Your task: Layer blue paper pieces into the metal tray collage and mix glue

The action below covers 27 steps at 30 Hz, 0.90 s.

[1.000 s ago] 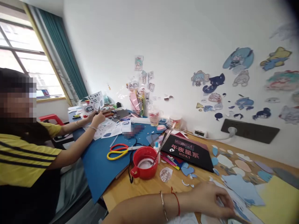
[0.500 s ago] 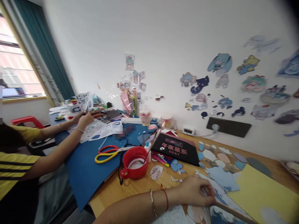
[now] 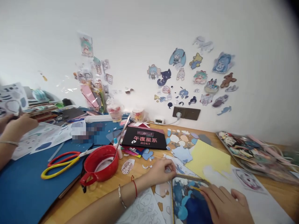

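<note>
My left hand (image 3: 162, 170), with a bracelet and a red cord at the wrist, has its fingers curled at the upper left corner of a gold-edged frame (image 3: 173, 199). Inside the frame lies a picture of blue and white pieces (image 3: 184, 199). Over the frame's right side is my right hand (image 3: 225, 202), its fingers closed on a thin gold-coloured tool (image 3: 195, 188) that points left. Most of the tool is hidden by the fingers. A sheet with line drawings (image 3: 146, 207) lies under my left forearm, and a yellow sheet (image 3: 211, 157) lies beyond the frame.
Left of my arm stand a red cup (image 3: 101, 165) and red-and-yellow scissors (image 3: 63, 163). Behind them are a glue bottle (image 3: 118, 148) and a black card (image 3: 144, 138). A co-worker's hands (image 3: 22, 126) hold paper at far left. A cluttered tray (image 3: 252, 152) sits at right.
The view has swung right and down. My right hand with the gold-coloured tool now shows over the frame, and more of the frame and the tray are visible. My left hand stays by the frame's corner.
</note>
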Motion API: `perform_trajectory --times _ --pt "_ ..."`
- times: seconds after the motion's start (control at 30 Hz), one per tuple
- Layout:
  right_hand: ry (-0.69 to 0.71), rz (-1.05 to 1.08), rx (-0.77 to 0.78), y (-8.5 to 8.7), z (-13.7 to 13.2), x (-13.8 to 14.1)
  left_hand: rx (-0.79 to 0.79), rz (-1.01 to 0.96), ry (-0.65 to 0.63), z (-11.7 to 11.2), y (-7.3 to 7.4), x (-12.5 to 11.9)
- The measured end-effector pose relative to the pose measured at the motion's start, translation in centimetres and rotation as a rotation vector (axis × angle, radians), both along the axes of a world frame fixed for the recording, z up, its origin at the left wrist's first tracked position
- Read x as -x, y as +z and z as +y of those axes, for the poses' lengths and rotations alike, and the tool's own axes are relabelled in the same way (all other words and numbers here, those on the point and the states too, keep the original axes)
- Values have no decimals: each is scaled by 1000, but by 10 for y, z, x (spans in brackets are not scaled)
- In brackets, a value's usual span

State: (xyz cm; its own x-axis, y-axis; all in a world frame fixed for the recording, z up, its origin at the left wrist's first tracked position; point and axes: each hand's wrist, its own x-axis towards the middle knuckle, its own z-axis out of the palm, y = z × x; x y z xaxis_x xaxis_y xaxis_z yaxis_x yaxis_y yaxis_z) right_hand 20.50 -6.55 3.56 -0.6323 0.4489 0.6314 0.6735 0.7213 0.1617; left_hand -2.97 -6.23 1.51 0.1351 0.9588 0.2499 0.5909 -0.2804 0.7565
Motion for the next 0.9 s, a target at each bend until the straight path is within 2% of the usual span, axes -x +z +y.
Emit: perform_trajectory --times 0.13,0.33,0.5,0.7,0.83,0.9 --pt "-36 103 48 5 -7 11 9 10 7 -1 1 0" --pt "-42 124 86 4 -7 10 15 5 -6 -3 5 0" --pt "-32 164 121 5 -9 11 -9 15 -12 -1 1 1" --pt "-28 230 403 7 -12 6 -1 24 -11 -1 1 1" --pt "-164 220 452 4 -12 2 23 28 -6 -2 3 0" --pt "-189 217 482 4 -13 3 40 32 2 -2 4 0"
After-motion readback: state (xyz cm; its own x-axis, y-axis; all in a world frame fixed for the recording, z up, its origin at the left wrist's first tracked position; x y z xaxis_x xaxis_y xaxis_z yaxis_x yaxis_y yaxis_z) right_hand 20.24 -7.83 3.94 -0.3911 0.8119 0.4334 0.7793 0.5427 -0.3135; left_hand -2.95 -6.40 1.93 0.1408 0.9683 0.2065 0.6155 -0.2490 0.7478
